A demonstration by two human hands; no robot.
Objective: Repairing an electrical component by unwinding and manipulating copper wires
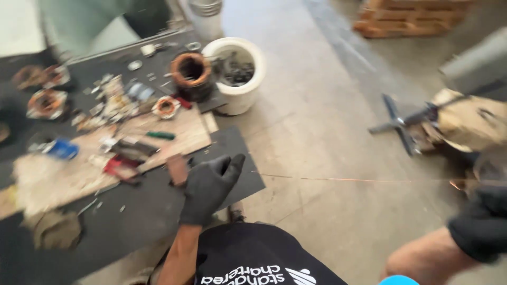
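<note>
Both my hands wear black gloves. My left hand [210, 187] hovers over the edge of a black mat [237, 153], fingers loosely curled and thumb apart. A thin copper wire [348, 179] runs taut from just right of its fingertips across the concrete floor to my right hand [481, 221] at the right edge, which is closed in a fist where the wire ends. Whether the left fingers pinch the wire is unclear. A brown block [177, 169] lies just left of my left hand.
A wooden board [179, 132] on the mat carries a green screwdriver [161, 135], small copper-wound stators [166, 107] and scattered parts. A large stator [191, 74] stands beside a white bucket [240, 97]. A black cross-shaped stand [400, 125] sits right, a pallet [412, 18] far back.
</note>
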